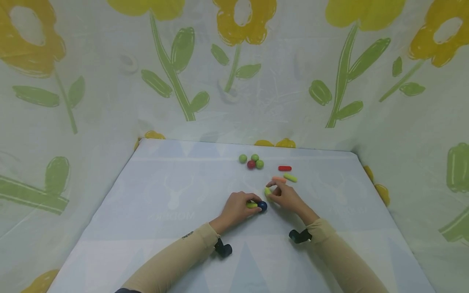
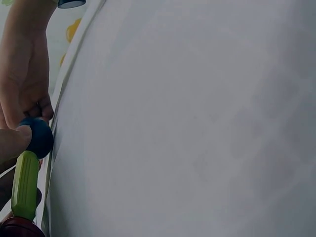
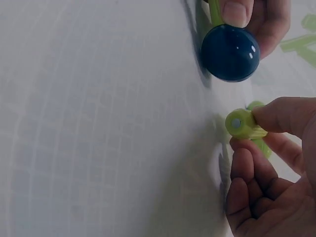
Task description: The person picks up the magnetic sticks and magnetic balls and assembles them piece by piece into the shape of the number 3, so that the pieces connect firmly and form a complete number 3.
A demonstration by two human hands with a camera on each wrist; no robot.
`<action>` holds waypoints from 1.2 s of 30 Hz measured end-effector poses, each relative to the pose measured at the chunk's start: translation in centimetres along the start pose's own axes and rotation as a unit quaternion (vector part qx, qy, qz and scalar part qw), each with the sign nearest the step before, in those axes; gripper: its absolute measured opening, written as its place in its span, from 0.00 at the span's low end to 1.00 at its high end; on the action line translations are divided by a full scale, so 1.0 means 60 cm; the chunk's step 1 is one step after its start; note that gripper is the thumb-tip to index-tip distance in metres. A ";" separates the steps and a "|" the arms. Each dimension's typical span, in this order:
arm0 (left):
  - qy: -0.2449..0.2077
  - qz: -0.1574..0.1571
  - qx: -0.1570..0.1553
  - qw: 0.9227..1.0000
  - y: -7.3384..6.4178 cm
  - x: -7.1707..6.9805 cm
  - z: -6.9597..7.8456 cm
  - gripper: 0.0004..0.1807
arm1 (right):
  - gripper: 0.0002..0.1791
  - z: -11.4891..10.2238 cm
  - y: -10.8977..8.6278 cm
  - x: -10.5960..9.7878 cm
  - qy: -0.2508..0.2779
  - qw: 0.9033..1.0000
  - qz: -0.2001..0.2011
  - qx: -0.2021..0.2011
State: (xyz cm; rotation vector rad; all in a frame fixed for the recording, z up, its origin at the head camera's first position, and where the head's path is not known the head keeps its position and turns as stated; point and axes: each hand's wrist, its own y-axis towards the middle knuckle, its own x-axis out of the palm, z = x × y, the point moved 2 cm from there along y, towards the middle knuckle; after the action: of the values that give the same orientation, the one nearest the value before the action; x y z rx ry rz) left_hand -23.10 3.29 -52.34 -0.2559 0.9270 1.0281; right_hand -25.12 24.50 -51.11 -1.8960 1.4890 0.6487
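In the head view my left hand (image 1: 236,207) holds a dark blue ball (image 1: 262,206) joined to a yellow-green rod (image 1: 251,205). The left wrist view shows the thumb on the ball, and a dark red ball (image 2: 20,228) at the rod's other end. Just to the right, my right hand (image 1: 287,197) pinches another yellow-green rod (image 1: 268,191) between thumb and fingers. One end of that rod, with a silvery round spot (image 3: 236,123), faces the camera in the right wrist view. It is close to the blue ball but apart from it.
Farther back on the white table (image 1: 176,236) lie several green balls (image 1: 243,158) around a red ball (image 1: 250,164). A red rod (image 1: 284,168), a yellow-green rod (image 1: 290,178) and an orange rod (image 1: 279,179) lie beyond my right hand. A flower-printed curtain (image 1: 278,89) encloses the table.
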 end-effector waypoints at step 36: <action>0.016 0.021 0.016 1.000 -0.003 0.003 -0.003 0.14 | 0.19 -0.017 -0.001 0.023 0.057 0.998 0.004 0.006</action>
State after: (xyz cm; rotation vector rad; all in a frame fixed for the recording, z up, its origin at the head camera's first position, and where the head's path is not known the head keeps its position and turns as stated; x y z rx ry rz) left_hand -22.98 3.21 -52.64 -0.2282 0.9809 1.0494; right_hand -24.74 22.87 -51.42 -1.9462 1.5685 0.5421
